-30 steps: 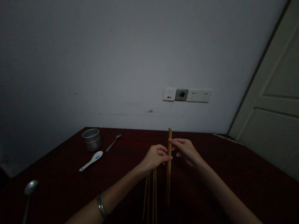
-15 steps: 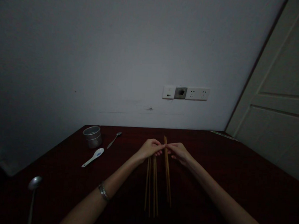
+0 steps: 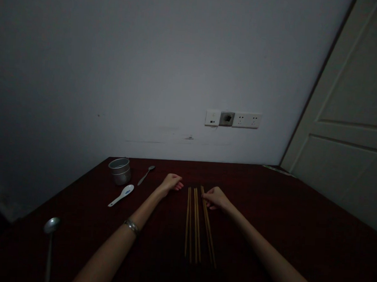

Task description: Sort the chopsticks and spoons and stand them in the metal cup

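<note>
My right hand (image 3: 216, 198) pinches a pair of wooden chopsticks (image 3: 208, 233) near the upper end; they slant down toward me. Just left of these lie two more pairs side by side on the dark red table, a middle pair (image 3: 197, 226) and a left pair (image 3: 189, 226), all pointing roughly the same way. My left hand (image 3: 172, 182) is off to the left of the chopsticks, loosely curled with its fingers apart and nothing visible in it. A metal bracelet (image 3: 132, 226) circles the left wrist.
To the left stand a metal cup (image 3: 120, 171), a white soup spoon (image 3: 121, 195) and a small metal spoon (image 3: 146, 175). A longer metal spoon (image 3: 51, 226) lies at the near left. The wall with sockets (image 3: 233, 119) borders the table's back; a door (image 3: 353, 108) is at right.
My left hand has let go of the chopstick tops and moved left. My right hand has come slightly lower and nearer, bringing its pair closer to the other chopsticks.
</note>
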### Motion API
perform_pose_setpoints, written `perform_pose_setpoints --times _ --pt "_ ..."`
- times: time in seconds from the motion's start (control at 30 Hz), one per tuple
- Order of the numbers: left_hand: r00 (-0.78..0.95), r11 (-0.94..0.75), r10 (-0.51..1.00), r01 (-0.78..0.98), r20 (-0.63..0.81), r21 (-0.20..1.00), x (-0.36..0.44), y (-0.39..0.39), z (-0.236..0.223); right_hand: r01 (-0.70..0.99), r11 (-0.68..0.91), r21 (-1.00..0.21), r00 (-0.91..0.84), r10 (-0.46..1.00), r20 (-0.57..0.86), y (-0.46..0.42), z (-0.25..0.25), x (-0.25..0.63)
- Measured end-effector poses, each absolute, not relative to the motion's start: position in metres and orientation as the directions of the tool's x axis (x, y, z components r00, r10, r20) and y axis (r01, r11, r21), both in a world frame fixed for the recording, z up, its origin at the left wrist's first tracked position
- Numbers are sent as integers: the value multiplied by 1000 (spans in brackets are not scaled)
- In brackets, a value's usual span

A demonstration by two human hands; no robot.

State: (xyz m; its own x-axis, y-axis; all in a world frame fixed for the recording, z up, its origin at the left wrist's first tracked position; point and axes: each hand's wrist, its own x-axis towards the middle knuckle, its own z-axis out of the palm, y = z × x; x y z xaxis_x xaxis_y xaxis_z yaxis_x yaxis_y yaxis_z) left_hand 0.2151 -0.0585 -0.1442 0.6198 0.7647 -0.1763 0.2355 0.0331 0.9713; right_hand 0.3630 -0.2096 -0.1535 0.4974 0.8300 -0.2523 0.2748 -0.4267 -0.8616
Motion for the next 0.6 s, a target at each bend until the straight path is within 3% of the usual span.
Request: perform_pose_setpoints --times 0.33,0.6 --pt "611 58 765 248 -203 967 209 -51 -153 558 -406 -724 473 872 -125 -211 -155 358" --pt "619 57 761 232 -193 971 208 -44 -160 560 -379 -737 426 895 -136 -210 -161 370"
